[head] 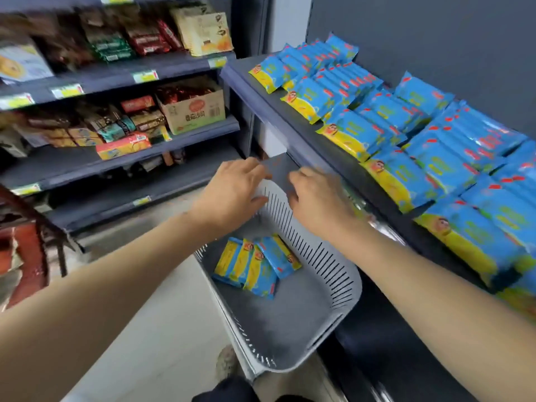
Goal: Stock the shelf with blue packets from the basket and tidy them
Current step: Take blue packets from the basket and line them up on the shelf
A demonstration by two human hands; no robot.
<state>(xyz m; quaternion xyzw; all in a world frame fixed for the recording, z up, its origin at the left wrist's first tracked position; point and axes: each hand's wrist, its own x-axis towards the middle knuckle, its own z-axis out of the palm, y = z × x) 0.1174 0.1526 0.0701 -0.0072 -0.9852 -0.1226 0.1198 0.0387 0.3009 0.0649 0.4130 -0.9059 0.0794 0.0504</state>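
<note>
A grey slotted basket (327,274) stands on the floor against the shelf unit, with several blue-and-yellow packets (258,265) lying in its far part. Both my hands are at its far rim. My left hand (232,190) grips the rim from the left, thumb on the slotted wall. Beside it, my right hand (319,195) grips the same rim from the right, fingers curled over it. Rows of blue packets (385,117) lie overlapping on the dark shelf (261,94) to the right; the front packets reach its edge.
To the left, grey shelves (124,76) carry mixed snack packs and an open cardboard box (194,108). A red-brown frame (26,227) stands at the far left. Pale floor lies left of the basket. A lower shelf ledge (377,329) runs under the packet shelf.
</note>
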